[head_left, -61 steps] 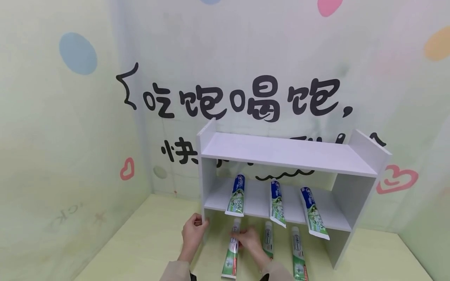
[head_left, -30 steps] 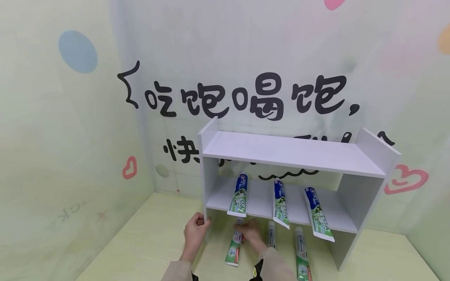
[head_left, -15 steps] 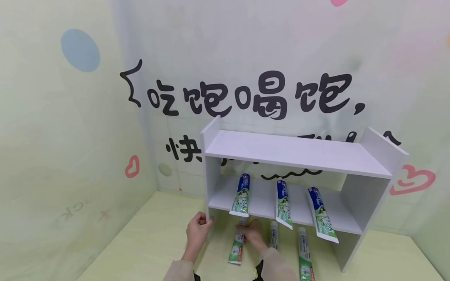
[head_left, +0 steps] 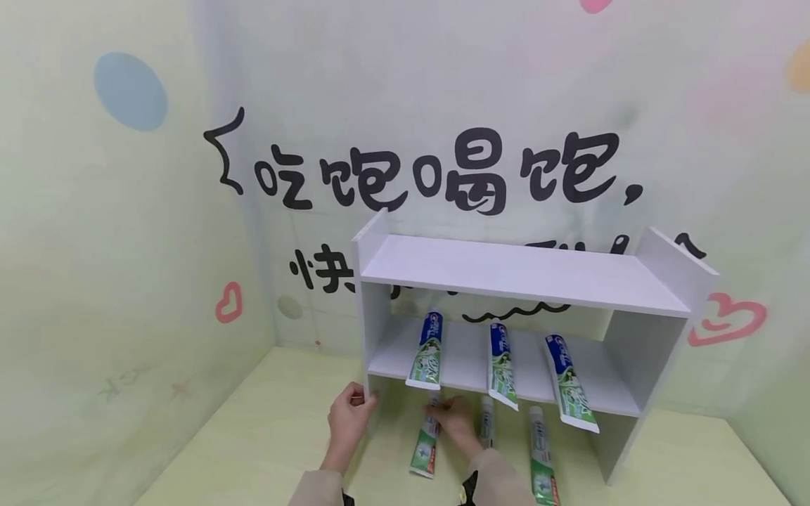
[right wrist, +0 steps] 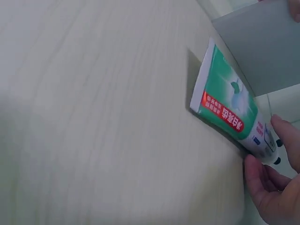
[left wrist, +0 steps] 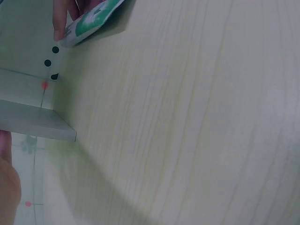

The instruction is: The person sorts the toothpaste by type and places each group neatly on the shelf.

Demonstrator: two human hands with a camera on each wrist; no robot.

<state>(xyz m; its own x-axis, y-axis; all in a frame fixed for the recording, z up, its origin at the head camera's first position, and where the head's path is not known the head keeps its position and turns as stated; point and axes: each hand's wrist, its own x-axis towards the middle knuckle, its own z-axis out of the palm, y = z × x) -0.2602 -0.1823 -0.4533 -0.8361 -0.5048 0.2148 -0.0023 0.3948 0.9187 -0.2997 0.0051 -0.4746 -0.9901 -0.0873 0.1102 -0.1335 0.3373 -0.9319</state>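
Note:
My right hand (head_left: pixel 457 425) holds a white-and-green toothpaste tube (head_left: pixel 424 450) under the middle board of a white two-tier shelf (head_left: pixel 525 277). In the right wrist view the thumb and fingers are around the cap end of the tube (right wrist: pixel 229 98), and its flat crimped end points out toward the front. The tube's far end is partly hidden by the hand. At the shelf's left side panel (left wrist: pixel 37 119), my left hand (head_left: pixel 348 422) grips the front edge with thumb and bent fingers. Only part of the left hand (left wrist: pixel 7 192) shows in the left wrist view.
Three blue-and-green toothpaste tubes (head_left: pixel 502 365) lie on the middle board, their crimped ends jutting past its front edge. Two more white-and-green tubes (head_left: pixel 543 457) lie below, right of my right hand. The shelf stands on a pale wood-grain table (head_left: pixel 234 436) before a printed wall.
The right hand has pushed the white-and-green tube further back under the middle board, mostly between two and one seconds ago. My left hand has stayed at the side panel.

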